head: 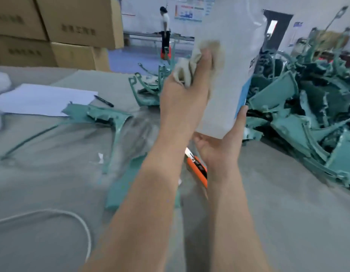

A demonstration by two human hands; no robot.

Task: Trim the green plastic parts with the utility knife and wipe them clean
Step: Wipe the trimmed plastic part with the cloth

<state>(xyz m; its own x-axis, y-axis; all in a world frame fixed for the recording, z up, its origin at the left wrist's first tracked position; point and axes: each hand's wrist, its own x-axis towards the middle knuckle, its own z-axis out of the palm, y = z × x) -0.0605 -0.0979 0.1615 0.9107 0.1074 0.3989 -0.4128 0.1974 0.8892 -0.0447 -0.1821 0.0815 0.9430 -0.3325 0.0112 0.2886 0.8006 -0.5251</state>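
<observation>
My left hand [185, 91] grips a crumpled off-white rag [190, 69] and holds it against a large white translucent bottle [229, 75] with a blue label. My right hand [219, 148] holds that bottle from below, lifted above the table. Under my hands an orange utility knife [197, 167] lies on the grey table, partly hidden by my right wrist. A green plastic part [111, 116] with thin curved arms lies to the left. Part of a flat green piece [121, 185] shows beneath my left forearm.
A big pile of green plastic parts [307, 107] fills the right side, with more parts [148, 89] behind my left hand. White paper [46, 99] and a black pen [103, 101] lie at left. Cardboard boxes [72, 20] stand behind them. A white cord [52, 214] loops near me. A person [165, 30] stands far off.
</observation>
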